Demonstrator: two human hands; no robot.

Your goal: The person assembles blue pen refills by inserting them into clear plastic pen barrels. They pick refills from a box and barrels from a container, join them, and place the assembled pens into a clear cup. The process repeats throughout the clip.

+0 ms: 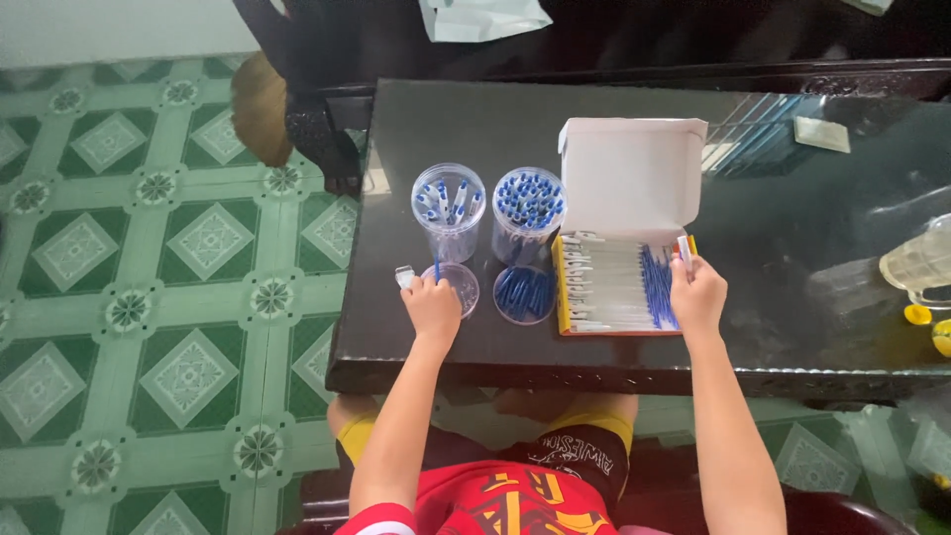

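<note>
- Left hand [432, 307]: grip clenched on a blue pen [437, 266], held roughly upright with its long axis pointing away from the person, towards the left clear jar [449, 211].
- Left clear jar: stands directly beyond the left hand, near it, part-filled with upright pens with blue caps. A clear lid [458, 288] lies on the tabletop [792, 198] just beside the hand, on its right.
- Right clear jar [528, 213]: packed full of blue-capped pens; a second clear lid [525, 294] in front of it holds loose blue pieces.
- Right hand [698, 294]: grip closed on a white pen [686, 252] at the right edge of the open cardboard box [619, 282].
- Open cardboard box: white flap raised, rows of pens inside, their long axes running left to right.
- Nearer hand: the left hand is nearer both jars; the right hand is nearer the box.
- A yellowish jug [921, 263] stands well apart at the far right.
</note>
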